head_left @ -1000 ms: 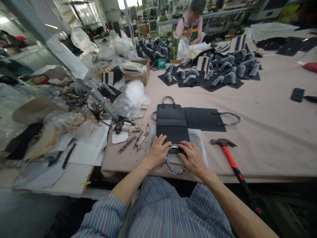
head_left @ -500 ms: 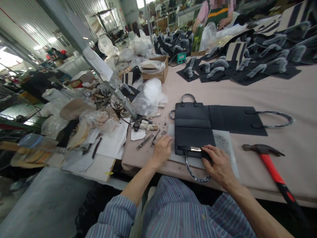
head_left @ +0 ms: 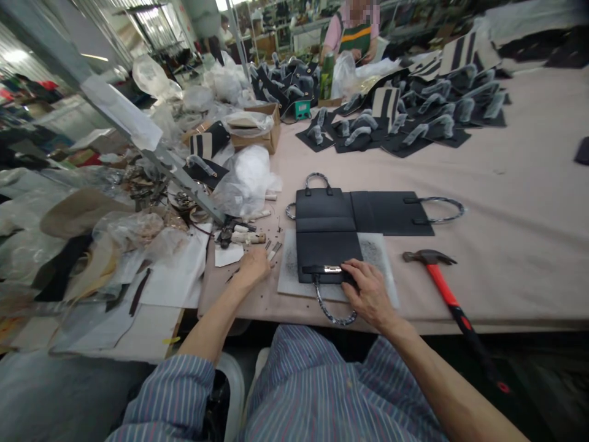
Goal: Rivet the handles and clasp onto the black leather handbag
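Black panel [head_left: 327, 247] near table edge [head_left: 423, 318]; room toward hammer [head_left: 442, 284]; right grip [head_left: 369, 290] pinching strap [head_left: 314, 269]; left grip [head_left: 254, 266], cannot tell.

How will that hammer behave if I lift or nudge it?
The hammer is probably head-heavy, given its metal-looking head. Nudged toward the person, it may tip off, since its handle overhangs the table edge.

A wide table [head_left: 519, 202], covered in pinkish beige, stretched off to the right. A grey metal post [head_left: 177, 174] ran diagonally at left. Behind stood blurred workbenches [head_left: 301, 40]; a light [head_left: 16, 56] glowed at far left, and a bright window [head_left: 225, 4] met the top edge.
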`<state>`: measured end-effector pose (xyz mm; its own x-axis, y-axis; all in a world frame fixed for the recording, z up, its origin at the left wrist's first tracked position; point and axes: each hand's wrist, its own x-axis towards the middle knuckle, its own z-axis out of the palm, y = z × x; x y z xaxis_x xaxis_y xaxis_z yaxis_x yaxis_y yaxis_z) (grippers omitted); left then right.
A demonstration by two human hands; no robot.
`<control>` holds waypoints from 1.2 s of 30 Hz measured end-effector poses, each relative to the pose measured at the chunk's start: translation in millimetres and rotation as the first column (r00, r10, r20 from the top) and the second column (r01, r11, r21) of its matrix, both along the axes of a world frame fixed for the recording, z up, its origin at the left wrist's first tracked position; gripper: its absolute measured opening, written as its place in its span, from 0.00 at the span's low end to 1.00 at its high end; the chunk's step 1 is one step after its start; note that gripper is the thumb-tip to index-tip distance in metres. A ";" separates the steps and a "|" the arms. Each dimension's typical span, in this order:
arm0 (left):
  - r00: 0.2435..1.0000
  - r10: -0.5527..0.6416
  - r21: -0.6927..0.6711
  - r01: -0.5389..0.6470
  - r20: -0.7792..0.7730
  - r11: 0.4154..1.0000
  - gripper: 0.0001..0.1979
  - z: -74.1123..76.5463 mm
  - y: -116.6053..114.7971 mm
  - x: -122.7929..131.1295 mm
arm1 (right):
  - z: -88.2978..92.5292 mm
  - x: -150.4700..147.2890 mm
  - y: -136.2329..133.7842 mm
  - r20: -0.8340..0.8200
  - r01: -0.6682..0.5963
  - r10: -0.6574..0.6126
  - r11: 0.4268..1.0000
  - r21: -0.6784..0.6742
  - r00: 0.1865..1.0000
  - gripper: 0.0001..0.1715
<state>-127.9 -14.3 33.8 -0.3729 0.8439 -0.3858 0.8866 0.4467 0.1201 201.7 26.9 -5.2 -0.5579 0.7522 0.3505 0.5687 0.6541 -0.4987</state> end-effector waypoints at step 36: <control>0.818 -0.101 0.710 -0.422 0.566 0.563 0.10 -36.7 -56.3 16.6 | 4.8 -0.5 -5.5 0.036 0.106 -0.105 0.994 -0.036 0.994 0.23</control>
